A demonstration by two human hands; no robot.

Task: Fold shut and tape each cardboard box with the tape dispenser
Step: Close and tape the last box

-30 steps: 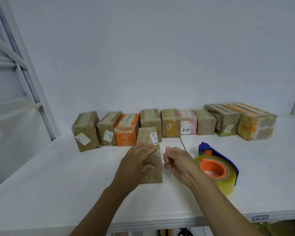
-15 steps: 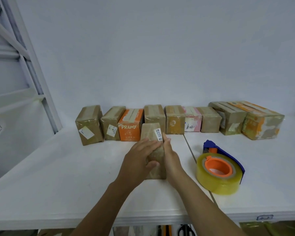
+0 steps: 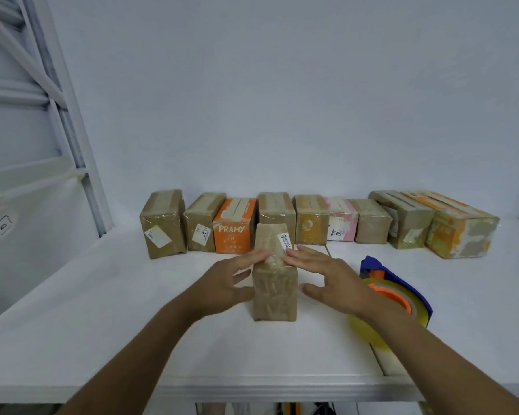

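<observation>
Centrally, in the head view, a small brown taped box is seen standing on the white table, just in front of a row of taped boxes lined up along the wall. The left hand is laid at its left side, fingers stretched out and spread over the top edge. The right hand is set likewise on the right, fingers apart and uncurled, fingertips flat on the top by a white label. The tape dispenser, blue with an orange hub, is lying on the table, partly hidden behind the right wrist.
</observation>
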